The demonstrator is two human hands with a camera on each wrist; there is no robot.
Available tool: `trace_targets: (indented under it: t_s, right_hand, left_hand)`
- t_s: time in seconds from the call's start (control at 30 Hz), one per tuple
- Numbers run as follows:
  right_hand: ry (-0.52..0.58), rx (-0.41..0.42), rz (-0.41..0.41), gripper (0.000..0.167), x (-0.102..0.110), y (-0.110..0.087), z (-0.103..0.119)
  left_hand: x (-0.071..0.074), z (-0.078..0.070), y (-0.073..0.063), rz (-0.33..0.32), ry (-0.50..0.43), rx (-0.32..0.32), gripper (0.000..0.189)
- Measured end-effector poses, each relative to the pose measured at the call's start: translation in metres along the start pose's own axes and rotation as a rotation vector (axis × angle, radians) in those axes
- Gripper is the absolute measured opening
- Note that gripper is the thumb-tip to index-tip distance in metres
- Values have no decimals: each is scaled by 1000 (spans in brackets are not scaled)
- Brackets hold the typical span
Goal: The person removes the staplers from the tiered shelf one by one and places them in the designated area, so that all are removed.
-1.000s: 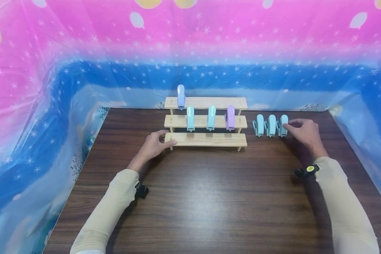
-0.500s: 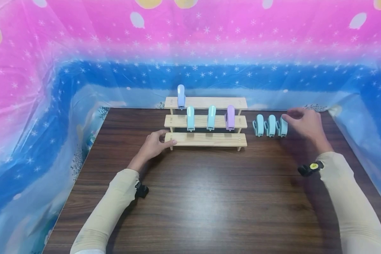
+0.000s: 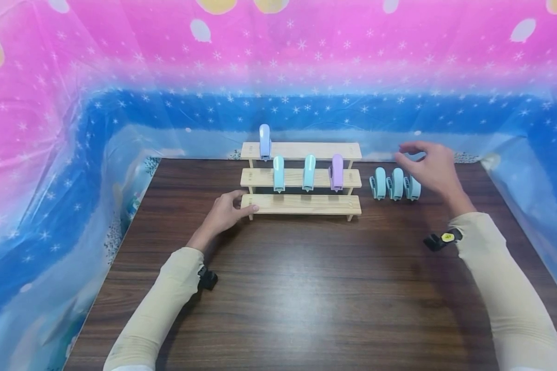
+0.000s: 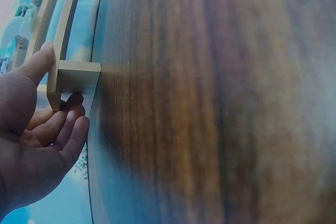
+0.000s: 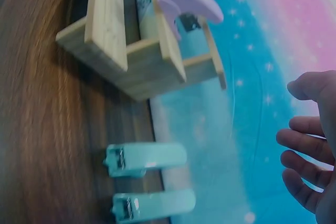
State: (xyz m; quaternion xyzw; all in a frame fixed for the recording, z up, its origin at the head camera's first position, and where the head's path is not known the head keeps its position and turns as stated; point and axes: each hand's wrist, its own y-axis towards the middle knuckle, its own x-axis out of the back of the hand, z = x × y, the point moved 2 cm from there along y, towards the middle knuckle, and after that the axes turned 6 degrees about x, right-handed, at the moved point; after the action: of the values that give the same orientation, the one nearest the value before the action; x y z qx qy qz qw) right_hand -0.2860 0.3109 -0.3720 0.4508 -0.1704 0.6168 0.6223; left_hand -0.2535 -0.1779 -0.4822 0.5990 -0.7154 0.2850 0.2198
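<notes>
A three-tier wooden rack (image 3: 301, 204) stands at the back of the table. My left hand (image 3: 225, 212) grips its lower left end, thumb over the bottom board and fingers under it, as the left wrist view confirms. On the top tier is a periwinkle stapler (image 3: 264, 141). The middle tier bears two mint staplers (image 3: 308, 172) and a purple stapler (image 3: 337, 171). Right of the rack, three teal staplers (image 3: 396, 184) stand in a row on the table. Above the rightmost, partly covering it, hovers my right hand (image 3: 431, 167), fingers apart and holding nothing.
The dark wooden table (image 3: 297, 288) stretches in front of the rack. A pink and blue patterned cloth (image 3: 306, 72) hangs close behind the rack and along both sides. Each sleeved wrist wears a black camera mount (image 3: 208, 278).
My right hand has let go of the rightmost teal stapler, moved off to the right, then risen up and back left over it. The left hand stays on the rack.
</notes>
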Motion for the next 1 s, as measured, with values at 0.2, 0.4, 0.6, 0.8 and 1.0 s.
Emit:
trace_targets:
  t_s: [0.2, 0.4, 0.6, 0.8, 1.0]
  right_hand:
    - [15, 50, 6, 56, -7, 11, 22]
    - [26, 96, 8, 53, -17, 22, 45]
    - [47, 131, 28, 55, -28, 34, 71]
    - [69, 158, 48, 54, -41, 46, 93]
    - [107, 183, 83, 55, -55, 58, 111]
  left_hand:
    - [-1, 1, 1, 2, 0, -5, 70]
    - [-1, 1, 1, 1, -7, -18, 67]
    - [0, 2, 1, -3, -6, -13, 67]
    - [0, 0, -1, 6, -9, 5, 71]
    - [1, -1, -1, 6, -11, 0, 70]
